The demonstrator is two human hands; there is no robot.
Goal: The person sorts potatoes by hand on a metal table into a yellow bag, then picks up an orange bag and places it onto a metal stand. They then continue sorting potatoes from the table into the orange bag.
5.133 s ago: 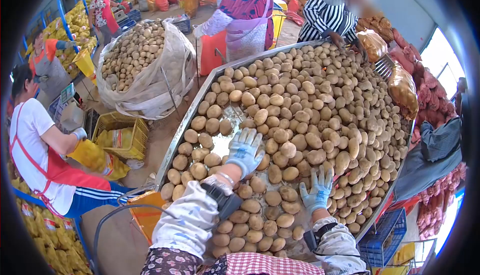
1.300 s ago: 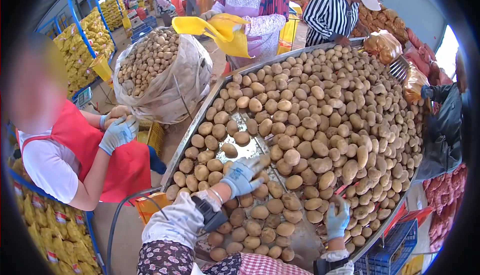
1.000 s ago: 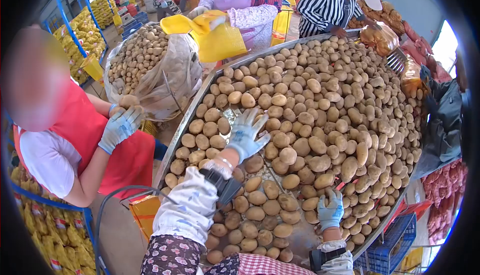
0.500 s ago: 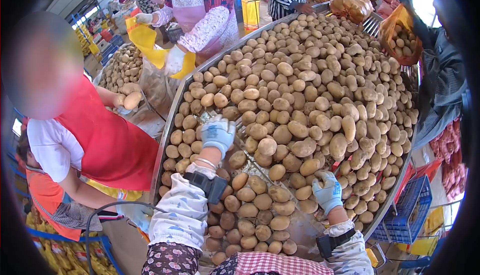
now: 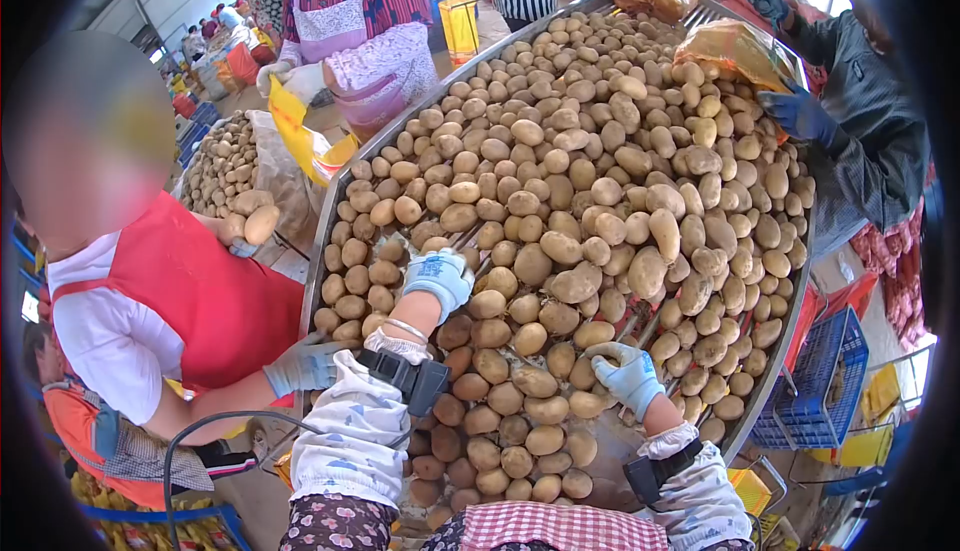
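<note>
Potatoes (image 5: 560, 191) lie heaped over a large metal-rimmed sorting table (image 5: 322, 251). My left hand (image 5: 438, 279), in a white and light-blue glove, reaches over the left part of the heap. Its fingers bend loosely down among the potatoes, tips partly hidden, and I see no potato held. In a matching glove, my right hand (image 5: 628, 379) is at the near edge of the main heap. Thumb and fingers are apart, curved against potatoes at its left. Between and below my hands sits a looser group of potatoes (image 5: 515, 431).
On the left stands a person in a red apron (image 5: 225, 291), one gloved hand at the table rim. Another across the table handles a yellow bag (image 5: 300, 136). At right, a person's blue glove (image 5: 800, 116) touches a mesh bag (image 5: 735, 51). A blue crate (image 5: 812, 381) stands beyond the right rim.
My right hand has moved left toward the loose potatoes, while my left hand stays over nearly the same spot. At far right, the mesh bag has been lowered onto the heap. The view has shifted slightly.
</note>
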